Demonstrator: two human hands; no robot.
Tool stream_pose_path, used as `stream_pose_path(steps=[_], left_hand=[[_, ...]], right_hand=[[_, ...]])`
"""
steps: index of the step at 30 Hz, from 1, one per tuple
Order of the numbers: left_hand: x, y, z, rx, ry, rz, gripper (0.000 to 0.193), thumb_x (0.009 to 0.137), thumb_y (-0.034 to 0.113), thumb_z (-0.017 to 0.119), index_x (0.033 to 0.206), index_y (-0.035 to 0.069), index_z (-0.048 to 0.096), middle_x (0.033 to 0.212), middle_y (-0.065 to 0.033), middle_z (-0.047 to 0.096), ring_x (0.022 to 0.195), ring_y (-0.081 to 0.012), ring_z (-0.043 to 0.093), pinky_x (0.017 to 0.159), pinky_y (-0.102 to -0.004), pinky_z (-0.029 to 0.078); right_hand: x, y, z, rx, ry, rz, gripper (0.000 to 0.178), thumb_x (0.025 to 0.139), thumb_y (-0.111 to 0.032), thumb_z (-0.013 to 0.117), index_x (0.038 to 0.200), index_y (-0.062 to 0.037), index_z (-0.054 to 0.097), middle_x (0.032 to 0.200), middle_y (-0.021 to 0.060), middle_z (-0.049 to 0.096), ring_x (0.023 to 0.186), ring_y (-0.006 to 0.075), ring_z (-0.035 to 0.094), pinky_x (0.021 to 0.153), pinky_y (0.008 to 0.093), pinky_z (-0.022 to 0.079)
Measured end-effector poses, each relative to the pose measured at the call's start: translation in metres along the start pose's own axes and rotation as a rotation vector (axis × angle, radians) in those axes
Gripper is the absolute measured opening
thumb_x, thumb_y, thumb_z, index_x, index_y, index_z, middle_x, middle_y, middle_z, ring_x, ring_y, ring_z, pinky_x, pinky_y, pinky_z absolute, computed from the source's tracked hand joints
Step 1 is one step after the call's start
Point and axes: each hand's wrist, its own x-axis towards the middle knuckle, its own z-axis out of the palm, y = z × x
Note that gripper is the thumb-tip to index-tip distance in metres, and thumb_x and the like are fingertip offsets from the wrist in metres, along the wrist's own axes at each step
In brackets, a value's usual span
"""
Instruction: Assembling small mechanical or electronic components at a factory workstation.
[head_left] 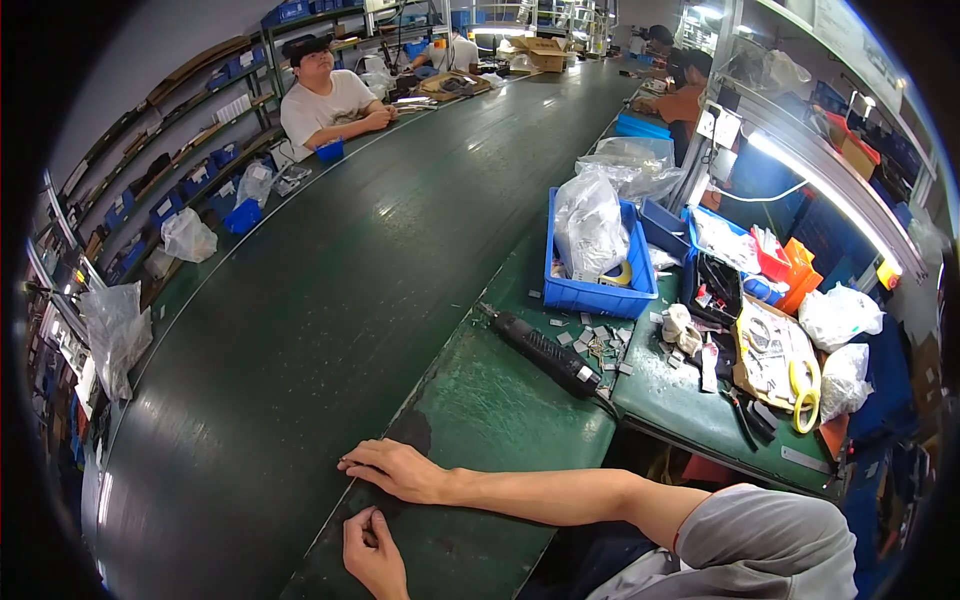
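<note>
Blue bin [600, 299] near a power tool [543, 349] holds clear bagging [590, 225].

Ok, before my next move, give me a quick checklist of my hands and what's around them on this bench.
1. Right hand free: ok, palm down, nothing visible in it.
2. Left hand empty: cannot tell, its fingers are curled.
3. Black power tool set down: ok, lying on the green bench.
4. Small metal pieces gathered: not ok, scattered beside the tool.
5. Blue bin upright: ok, with a clear plastic bag inside.
</note>
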Motion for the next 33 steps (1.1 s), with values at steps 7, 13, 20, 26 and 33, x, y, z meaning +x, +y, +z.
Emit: stream_pose_path(steps=[7,13,20,26,33], left_hand=[[0.000,0.002,-0.001,0.010,-0.006,0.007,0.011,0.096,0.007,0.068,0.100,-0.003,0.069,0.077,-0.0056,0.060,0.060,-0.0139,0.042,0.056,-0.0306,0.038],[-0.001,0.002,-0.002,0.009,-0.007,0.006,0.011,0.096,0.007,0.067,0.099,-0.003,0.068,0.078,-0.0062,0.060,0.060,-0.0141,0.042,0.057,-0.0305,0.038],[-0.001,0.001,0.001,-0.001,-0.009,0.010,0.011,0.096,0.007,0.068,0.099,-0.003,0.068,0.079,-0.0062,0.061,0.061,-0.0144,0.043,0.057,-0.0305,0.039],[-0.001,0.002,-0.001,0.014,-0.005,0.002,0.010,0.095,0.006,0.068,0.100,-0.003,0.069,0.080,-0.0060,0.062,0.062,-0.0153,0.044,0.058,-0.0311,0.040],[-0.001,0.002,-0.001,0.011,-0.012,0.011,0.011,0.096,0.007,0.068,0.100,-0.002,0.069,0.081,-0.0064,0.063,0.062,-0.0154,0.045,0.059,-0.0311,0.040]], right_hand=[[0.003,0.004,0.000,-0.028,0.014,0.028,0.026,0.103,-0.022,0.057,0.116,-0.0020,0.067,0.106,0.0125,0.068,0.102,0.0319,0.065,0.090,0.0424,0.049],[0.007,0.002,-0.006,0.197,0.068,0.149,0.028,0.106,-0.023,0.054,0.119,-0.0005,0.064,0.093,0.0155,0.070,0.087,0.0294,0.070,0.076,0.0383,0.053],[0.005,-0.007,-0.004,0.263,0.093,0.191,0.026,0.105,-0.021,0.056,0.121,-0.0005,0.062,0.095,0.0140,0.073,0.089,0.0318,0.072,0.077,0.0388,0.055],[0.007,0.007,-0.004,0.130,0.210,0.009,0.024,0.104,-0.016,0.057,0.120,0.0004,0.063,0.111,0.0154,0.073,0.102,0.0331,0.071,0.087,0.0391,0.055],[0.006,0.012,-0.005,0.120,0.076,0.044,0.025,0.103,-0.016,0.057,0.119,0.0018,0.064,0.103,0.0159,0.074,0.098,0.0339,0.071,0.085,0.0392,0.055]])
